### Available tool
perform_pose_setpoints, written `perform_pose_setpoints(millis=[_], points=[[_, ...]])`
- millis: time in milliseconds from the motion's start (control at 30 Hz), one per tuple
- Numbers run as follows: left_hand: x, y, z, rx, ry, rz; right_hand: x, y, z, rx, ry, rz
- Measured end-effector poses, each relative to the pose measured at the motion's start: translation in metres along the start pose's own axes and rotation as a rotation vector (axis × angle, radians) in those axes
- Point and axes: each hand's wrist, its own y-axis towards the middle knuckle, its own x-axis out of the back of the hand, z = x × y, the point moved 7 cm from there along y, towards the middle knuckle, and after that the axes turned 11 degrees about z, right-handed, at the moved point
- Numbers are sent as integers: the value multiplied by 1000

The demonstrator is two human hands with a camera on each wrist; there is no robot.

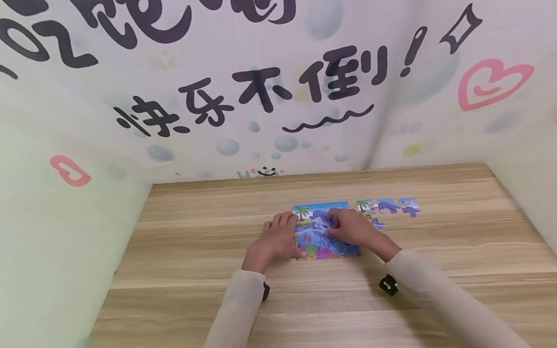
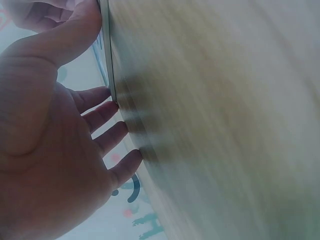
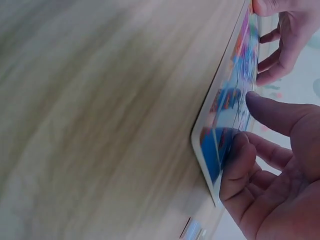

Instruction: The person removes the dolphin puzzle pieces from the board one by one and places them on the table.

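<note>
Together, a bare left hand (image 1: 278,238) and bare right hand (image 1: 354,226) touch a rectangular, blue dolphin-printed jigsaw board (image 1: 316,240) on the pale wood-grain table (image 1: 172,305).
The board lies toward 12 o'clock; at its 9 o'clock edge the left grip is spread; from 3 o'clock the right curls over it, whether pinching anything I cannot tell; colourful loose jigsaw pieces (image 1: 388,206) lie at 2 o'clock.
</note>
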Motion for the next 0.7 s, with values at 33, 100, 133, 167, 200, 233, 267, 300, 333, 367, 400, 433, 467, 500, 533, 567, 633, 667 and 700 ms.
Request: perform_pose_setpoints(millis=[33, 100, 133, 167, 200, 233, 267, 300, 333, 367, 400, 433, 467, 500, 533, 567, 633, 667, 700], points=[[0, 0, 0, -2, -1, -2, 0, 0, 1, -2, -9, 0], [1, 0, 0, -7, -2, -6, 0, 1, 4, -2, -24, 3], [1, 0, 0, -8, 1, -7, 1, 1, 5, -1, -31, 5], [1, 0, 0, -7, 2, -5, 1, 1, 6, -6, -32, 10], [1, 0, 0, -5, 4, -3, 1, 1, 7, -5, -38, 15], [1, 0, 0, -5, 5, -4, 1, 2, 7, -7, -41, 19], [1, 0, 0, -5, 6, -4, 1, 2, 8, -6, -44, 24], [1, 0, 0, -4, 7, -4, 1, 2, 9, -4, -46, 28], [2, 0, 0, -3, 8, -3, 1, 2, 9, -4, -47, 31], [2, 0, 0, -3, 5, -3, 1, 2, 10, -5, -45, 34], [2, 0, 0, -2, 6, -2, 1, 2, 10, -5, -44, 35], [2, 0, 0, -3, 5, -5, 1, 1, 10, -5, -40, 37], [2, 0, 0, -3, 5, -4, 1, 1, 10, -7, -34, 38], [1, 0, 0, -3, 2, -1, 1, 1, 10, -10, -26, 38], [1, 0, 0, -1, 1, 2, 1, 1, 10, -8, -21, 37], [1, 0, 0, -2, -1, 2, 1, 1, 10, -5, -18, 35], [0, 0, 0, -5, -4, 1, 1, 0, 10, -3, -10, 30], [0, 0, 0, -5, -5, 4, 1, 0, 11, 0, -9, 26], [0, 0, 0, -5, -6, 5, 2, -1, 12, 8, -11, 22]])
